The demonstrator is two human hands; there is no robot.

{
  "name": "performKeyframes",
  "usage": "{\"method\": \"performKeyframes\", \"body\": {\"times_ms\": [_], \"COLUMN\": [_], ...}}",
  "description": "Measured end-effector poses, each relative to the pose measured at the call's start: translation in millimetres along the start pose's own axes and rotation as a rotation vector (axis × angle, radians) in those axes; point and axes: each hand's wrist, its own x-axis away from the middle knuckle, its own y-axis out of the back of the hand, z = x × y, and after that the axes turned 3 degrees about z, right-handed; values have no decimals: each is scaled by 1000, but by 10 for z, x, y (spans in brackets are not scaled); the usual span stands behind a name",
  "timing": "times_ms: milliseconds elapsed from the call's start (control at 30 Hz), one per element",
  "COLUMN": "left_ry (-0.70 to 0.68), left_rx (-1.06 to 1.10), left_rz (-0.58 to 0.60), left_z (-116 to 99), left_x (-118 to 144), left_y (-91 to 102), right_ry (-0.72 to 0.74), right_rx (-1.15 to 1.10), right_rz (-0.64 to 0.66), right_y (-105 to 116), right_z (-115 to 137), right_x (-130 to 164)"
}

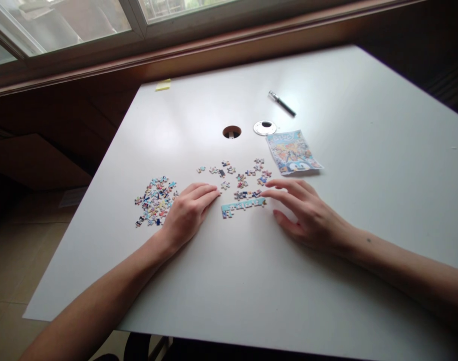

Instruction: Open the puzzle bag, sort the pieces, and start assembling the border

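1. The person sits at a white worktop (326, 281) under a window, both bare forearms reaching in from the near edge.
2. Between the hands lies a short joined strip of puzzle pieces (243, 206), pale blue, its long axis running left to right and tilted slightly up toward the right.
3. The right hand (307, 213) rests palm down, fingers loosely spread; its fingertips (266, 193) sit at or just touching the strip's right end. It pinches nothing that I can see.
4. The left hand (189, 213) lies flat too, fingers held together and pointing toward the strip's left end, just short of it and apart from it. It is empty.
5. So the strip lies between the two hands, to the right of the left hand and to the left of the right fingertips; the right hand is the nearer one.
6. Just beyond the strip is a scatter of loose pieces (238, 175), and a denser heap of pieces (156, 200) sits beside the left hand, on its outer side.
7. Farther back lie a printed picture sheet (293, 152), a pen (282, 104), a round hole in the worktop (232, 132) and its cap (265, 128).
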Motion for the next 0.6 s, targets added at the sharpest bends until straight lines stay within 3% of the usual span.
{"method": "performKeyframes", "body": {"times_ms": [133,367,500,600], "left_ry": [21,45,65,81], "left_rx": [20,-20,12,85], "left_rz": [-50,-118,-180,-157], "left_z": [47,40,96,200], "left_x": [-46,-23,-156,-328], "left_y": [-9,-32,204,397], "right_ry": [-43,14,17,-18], "right_rx": [7,13,32,91], "right_rz": [-50,-132,-158,-140], "right_y": [-16,-29,-19,9], "right_z": [-23,-13,-8,-38], "right_x": [-3,-13,-69,-181]}}
